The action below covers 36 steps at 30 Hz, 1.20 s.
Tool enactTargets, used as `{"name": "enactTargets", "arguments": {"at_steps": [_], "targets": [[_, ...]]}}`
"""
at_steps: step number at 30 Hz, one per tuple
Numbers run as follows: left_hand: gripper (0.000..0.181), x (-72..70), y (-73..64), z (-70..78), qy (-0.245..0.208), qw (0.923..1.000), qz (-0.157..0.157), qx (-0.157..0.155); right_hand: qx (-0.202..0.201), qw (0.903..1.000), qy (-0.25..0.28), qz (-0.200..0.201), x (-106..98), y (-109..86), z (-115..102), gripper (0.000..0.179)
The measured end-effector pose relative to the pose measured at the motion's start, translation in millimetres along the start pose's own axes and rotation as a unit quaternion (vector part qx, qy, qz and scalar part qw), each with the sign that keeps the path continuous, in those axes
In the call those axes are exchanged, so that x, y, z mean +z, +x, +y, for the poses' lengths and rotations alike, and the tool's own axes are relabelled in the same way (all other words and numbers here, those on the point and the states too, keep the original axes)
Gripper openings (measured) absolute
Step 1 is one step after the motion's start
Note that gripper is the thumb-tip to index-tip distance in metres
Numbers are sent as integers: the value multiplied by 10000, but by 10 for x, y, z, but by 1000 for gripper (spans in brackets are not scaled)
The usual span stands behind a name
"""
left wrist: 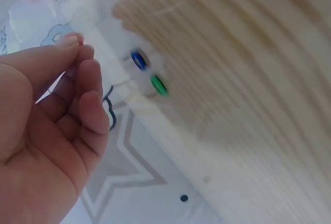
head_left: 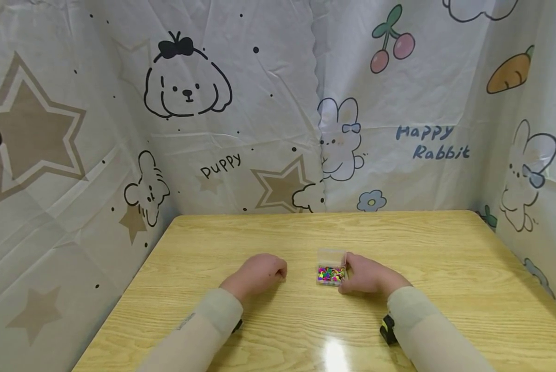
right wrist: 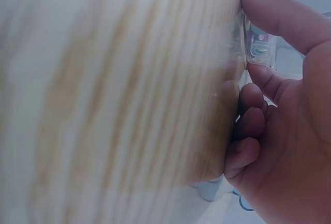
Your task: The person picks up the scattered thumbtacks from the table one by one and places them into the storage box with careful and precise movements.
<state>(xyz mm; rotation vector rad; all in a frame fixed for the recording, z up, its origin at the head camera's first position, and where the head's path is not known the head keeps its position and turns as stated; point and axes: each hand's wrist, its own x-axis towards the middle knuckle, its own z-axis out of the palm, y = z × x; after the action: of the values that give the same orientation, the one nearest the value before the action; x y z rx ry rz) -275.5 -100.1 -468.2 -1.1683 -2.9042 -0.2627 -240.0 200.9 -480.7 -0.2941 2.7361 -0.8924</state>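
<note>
My right hand holds the right side of a small clear plastic box, thumb at the near side and fingers at the far side. Its lid stands up at the back, and a heap of small coloured thumbtacks fills it. Left of the box, my left hand hovers low over the table. Its thumb and forefinger pinch a tiny red piece, apparently a thumbtack, mostly hidden by the fingertips. A blue thumbtack and a green thumbtack lie side by side near that hand.
The box and hands are over a light wooden table. A printed white curtain hangs along its back and both sides. Dark wrist devices sit under the sleeves.
</note>
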Motion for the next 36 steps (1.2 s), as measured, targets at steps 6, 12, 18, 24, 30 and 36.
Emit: {"name": "enactTargets", "arguments": {"at_steps": [6,12,18,24,30,36], "targets": [[12,39,185,218,215,9991,171,317,11,10000,37,-8,3,8,3,49],[11,48,371,488,710,9920,499,918,23,10000,5,0,6,16,18,50],[16,126,502,618,857,9865,631,1244,-19,10000,-86,11,8,19,25,48],[12,183,563,659,959,9874,496,1156,-99,9999,-119,57,9,32,27,47],[13,170,550,682,1105,9880,365,1018,-90,9999,-105,66,2,28,16,47],[12,148,523,682,1173,9884,288,922,-31,10000,-49,29,3,13,15,48]]}}
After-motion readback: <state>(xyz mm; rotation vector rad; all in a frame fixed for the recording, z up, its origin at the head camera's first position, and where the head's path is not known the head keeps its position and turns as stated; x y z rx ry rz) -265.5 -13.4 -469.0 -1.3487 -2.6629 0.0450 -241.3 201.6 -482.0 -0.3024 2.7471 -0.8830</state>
